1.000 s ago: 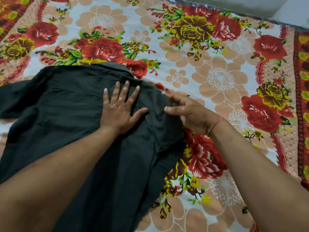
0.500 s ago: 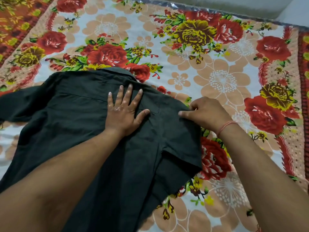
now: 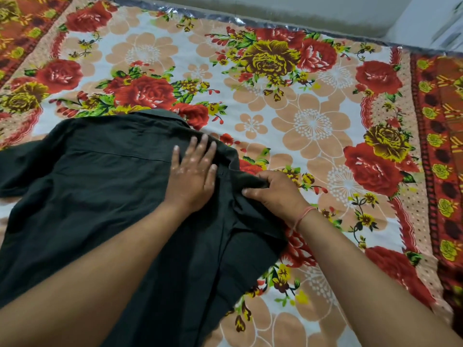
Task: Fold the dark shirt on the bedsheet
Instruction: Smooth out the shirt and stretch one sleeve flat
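The dark shirt (image 3: pixel 95 196) lies back-up on the floral bedsheet (image 3: pixel 313 126), collar toward the far side. Its left sleeve spreads out to the left edge of the view. My left hand (image 3: pixel 193 176) presses flat on the shirt near the right shoulder, fingers spread. My right hand (image 3: pixel 273 189) pinches a bunch of the right sleeve's fabric at the shoulder seam. The sleeve hangs folded below that hand, over the shirt's right side. My forearms hide part of the shirt's lower body.
The bedsheet, with red and yellow roses, stretches far to the right and ahead of the shirt. A red patterned border (image 3: pixel 441 151) runs along the right side. Beyond the far edge lies a grey floor strip and a pale wall (image 3: pixel 313 11).
My right hand has closed on the sleeve fabric and drawn it left toward my left hand. The left hand has shifted slightly right toward the shoulder. The view has moved a little.
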